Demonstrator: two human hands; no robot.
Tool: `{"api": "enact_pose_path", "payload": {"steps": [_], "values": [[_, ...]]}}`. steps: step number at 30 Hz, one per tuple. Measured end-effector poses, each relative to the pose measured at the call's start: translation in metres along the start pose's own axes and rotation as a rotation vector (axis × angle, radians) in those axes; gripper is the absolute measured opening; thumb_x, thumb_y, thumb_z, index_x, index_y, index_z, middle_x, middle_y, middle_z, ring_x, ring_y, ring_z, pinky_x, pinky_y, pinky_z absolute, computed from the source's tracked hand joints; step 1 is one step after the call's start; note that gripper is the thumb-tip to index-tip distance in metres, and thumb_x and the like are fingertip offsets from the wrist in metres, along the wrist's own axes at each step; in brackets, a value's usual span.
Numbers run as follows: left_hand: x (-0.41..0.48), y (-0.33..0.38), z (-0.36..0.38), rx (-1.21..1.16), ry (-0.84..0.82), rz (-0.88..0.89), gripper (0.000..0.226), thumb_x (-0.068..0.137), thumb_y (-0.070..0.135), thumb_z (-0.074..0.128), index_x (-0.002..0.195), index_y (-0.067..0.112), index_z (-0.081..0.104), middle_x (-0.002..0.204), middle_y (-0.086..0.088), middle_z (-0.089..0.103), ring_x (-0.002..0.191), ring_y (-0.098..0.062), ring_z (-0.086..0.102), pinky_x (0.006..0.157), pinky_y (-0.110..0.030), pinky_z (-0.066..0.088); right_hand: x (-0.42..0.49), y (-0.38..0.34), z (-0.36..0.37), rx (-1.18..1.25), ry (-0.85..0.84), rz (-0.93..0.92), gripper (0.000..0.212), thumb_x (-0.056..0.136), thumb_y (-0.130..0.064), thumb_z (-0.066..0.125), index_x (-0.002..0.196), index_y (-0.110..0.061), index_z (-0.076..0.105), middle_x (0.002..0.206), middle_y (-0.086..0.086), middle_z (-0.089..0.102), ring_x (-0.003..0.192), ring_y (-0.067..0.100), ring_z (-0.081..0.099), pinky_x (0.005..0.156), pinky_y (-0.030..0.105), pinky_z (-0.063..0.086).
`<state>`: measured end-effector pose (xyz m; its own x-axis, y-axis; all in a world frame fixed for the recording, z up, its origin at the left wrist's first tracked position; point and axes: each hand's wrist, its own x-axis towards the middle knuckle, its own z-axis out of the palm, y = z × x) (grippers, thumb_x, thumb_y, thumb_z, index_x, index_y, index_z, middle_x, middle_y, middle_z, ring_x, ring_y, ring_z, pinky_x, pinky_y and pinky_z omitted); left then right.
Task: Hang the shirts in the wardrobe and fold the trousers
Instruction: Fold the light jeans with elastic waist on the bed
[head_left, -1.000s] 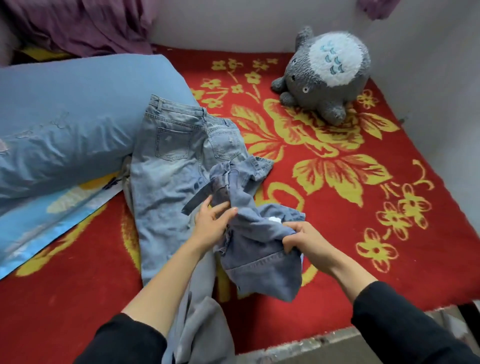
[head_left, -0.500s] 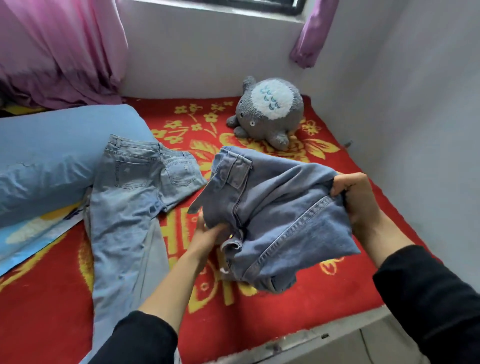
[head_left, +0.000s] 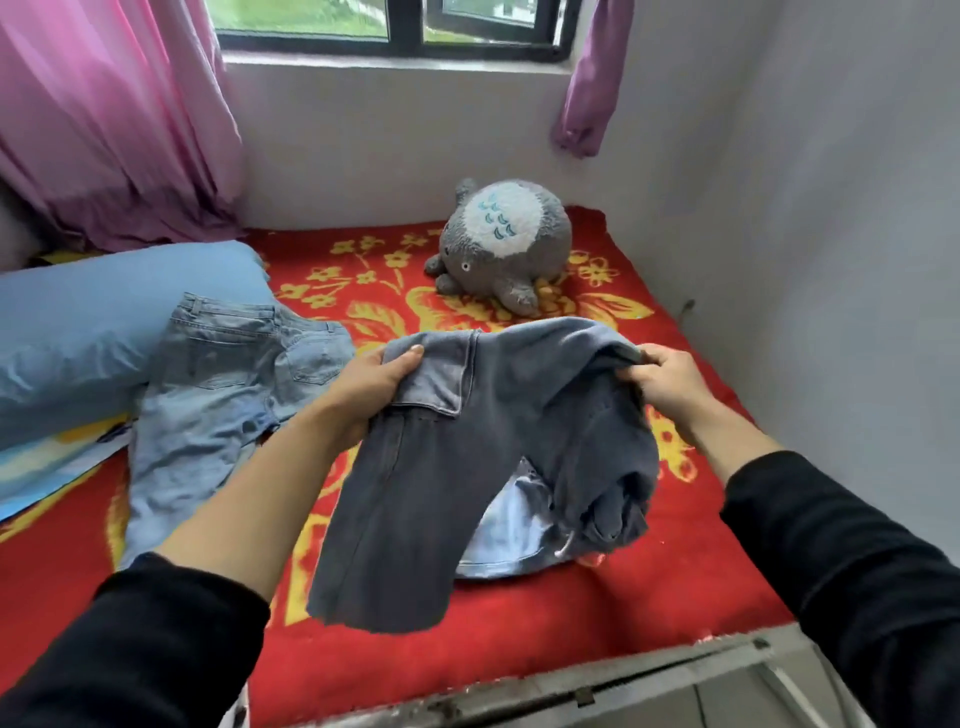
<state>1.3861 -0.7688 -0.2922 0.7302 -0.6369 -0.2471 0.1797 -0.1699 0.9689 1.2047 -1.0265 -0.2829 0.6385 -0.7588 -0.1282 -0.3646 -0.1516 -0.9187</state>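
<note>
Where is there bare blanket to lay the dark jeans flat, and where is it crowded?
Bare red blanket runs along the front edge, below the dark jeans gripped by the left hand and right hand, and up the right side to the wall. A smaller patch lies between plush toy and blue bolster. The left is crowded: bolster, light jeans.

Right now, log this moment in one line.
left hand: grips dark jeans | right hand: grips dark jeans | dark jeans: held over red blanket | light jeans: lying on blanket
</note>
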Motion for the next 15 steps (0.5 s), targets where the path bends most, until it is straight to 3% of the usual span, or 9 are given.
{"api": "enact_pose_path", "payload": {"steps": [2, 4, 7, 10, 13, 15], "values": [[0.001, 0.008, 0.018, -0.089, 0.0, -0.072, 0.021, 0.098, 0.024, 0.051, 0.098, 0.009, 0.065, 0.084, -0.005, 0.073, 0.074, -0.016, 0.069, 0.065, -0.025, 0.058, 0.001, 0.016, 0.0, -0.012, -0.043, 0.04, 0.029, 0.084, 0.007, 0.06, 0.109, -0.006, 0.065, 0.098, 0.009, 0.065, 0.08, 0.012, 0.056, 0.055, 0.01, 0.042], [0.001, 0.01, 0.039, -0.094, -0.025, -0.149, 0.022, 0.098, 0.024, 0.05, 0.092, 0.01, 0.065, 0.079, -0.005, 0.072, 0.067, -0.014, 0.07, 0.06, -0.025, 0.057, -0.006, 0.024, 0.002, 0.004, -0.126, 0.089, 0.03, 0.085, 0.006, 0.06, 0.114, -0.003, 0.063, 0.107, 0.014, 0.064, 0.085, 0.016, 0.057, 0.054, 0.013, 0.044], [0.003, -0.009, 0.066, 0.04, -0.11, -0.197, 0.025, 0.098, 0.027, 0.052, 0.103, 0.006, 0.064, 0.098, -0.011, 0.071, 0.084, -0.019, 0.068, 0.078, -0.033, 0.055, -0.018, 0.042, 0.011, -0.046, -0.258, 0.166, 0.027, 0.086, 0.003, 0.058, 0.11, -0.007, 0.065, 0.107, 0.015, 0.068, 0.086, 0.017, 0.059, 0.063, 0.025, 0.046], [0.003, -0.033, 0.079, 0.164, -0.228, -0.173, 0.029, 0.095, 0.032, 0.057, 0.114, 0.011, 0.064, 0.111, -0.008, 0.069, 0.102, -0.018, 0.066, 0.089, -0.034, 0.052, -0.034, 0.064, 0.019, -0.068, -0.299, 0.278, 0.018, 0.09, -0.006, 0.056, 0.102, -0.013, 0.068, 0.096, 0.006, 0.067, 0.086, 0.016, 0.059, 0.064, 0.026, 0.045], [-0.001, -0.052, 0.079, 0.43, -0.343, -0.125, 0.021, 0.089, 0.034, 0.063, 0.085, 0.014, 0.067, 0.084, 0.005, 0.069, 0.079, -0.007, 0.064, 0.071, -0.025, 0.051, -0.044, 0.083, 0.023, -0.055, -0.338, 0.418, 0.016, 0.092, -0.006, 0.054, 0.093, -0.013, 0.068, 0.086, -0.001, 0.064, 0.08, 0.012, 0.058, 0.062, 0.027, 0.046], [-0.005, -0.065, 0.077, 0.538, -0.365, -0.137, 0.032, 0.081, 0.031, 0.069, 0.069, 0.007, 0.05, 0.068, 0.001, 0.046, 0.064, -0.013, 0.044, 0.058, -0.026, 0.037, -0.046, 0.097, 0.028, -0.059, -0.337, 0.488, 0.018, 0.092, -0.005, 0.052, 0.095, -0.011, 0.069, 0.086, 0.002, 0.063, 0.08, 0.013, 0.057, 0.066, 0.029, 0.046]]}}
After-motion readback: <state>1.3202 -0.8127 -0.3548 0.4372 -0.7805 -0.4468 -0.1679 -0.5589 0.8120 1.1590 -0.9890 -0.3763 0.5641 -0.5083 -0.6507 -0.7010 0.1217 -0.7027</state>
